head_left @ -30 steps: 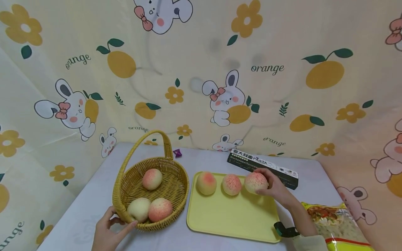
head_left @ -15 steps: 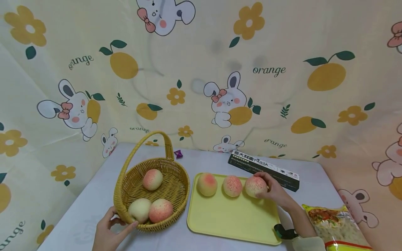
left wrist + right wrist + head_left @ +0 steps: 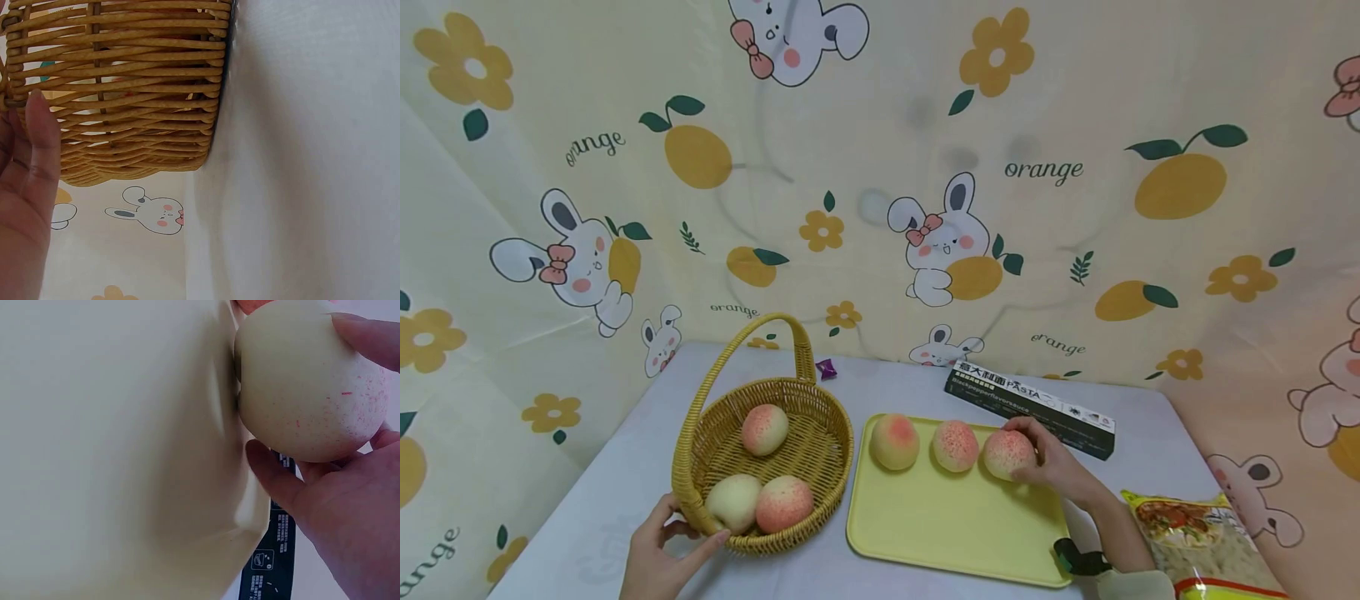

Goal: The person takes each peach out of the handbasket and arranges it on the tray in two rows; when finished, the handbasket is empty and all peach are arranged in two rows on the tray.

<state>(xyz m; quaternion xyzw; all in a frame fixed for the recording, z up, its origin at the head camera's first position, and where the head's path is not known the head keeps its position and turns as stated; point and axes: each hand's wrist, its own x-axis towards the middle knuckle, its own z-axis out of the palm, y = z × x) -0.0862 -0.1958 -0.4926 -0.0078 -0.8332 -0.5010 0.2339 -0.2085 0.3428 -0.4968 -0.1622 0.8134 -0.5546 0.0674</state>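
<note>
At the left of the head view, my left hand (image 3: 662, 550) grips the near left rim of a wicker basket (image 3: 838, 417), beside the foot of its tall handle. The left wrist view shows my left thumb against the woven side of the basket (image 3: 137, 81). Inside the basket are a pale peach (image 3: 733, 502) and two pink-blushed peaches. My right hand (image 3: 1056, 467) holds a speckled peach (image 3: 1006, 455) at the far right of a yellow tray (image 3: 955, 533). Seen from the right wrist, fingers and thumb surround this peach (image 3: 306, 381), close against the tray surface.
Two more peaches, one smooth (image 3: 895, 442) and one speckled (image 3: 955, 446), sit in a row on the tray. Behind it lies a black pasta box (image 3: 1037, 408). A yellow food bag (image 3: 1206, 542) is by my right forearm, and a purple wrapped candy (image 3: 826, 368) behind the basket.
The right hand has lowered the speckled peach slightly toward the tray. My left hand and the basket stay in place, apart from a small shift of the head view.
</note>
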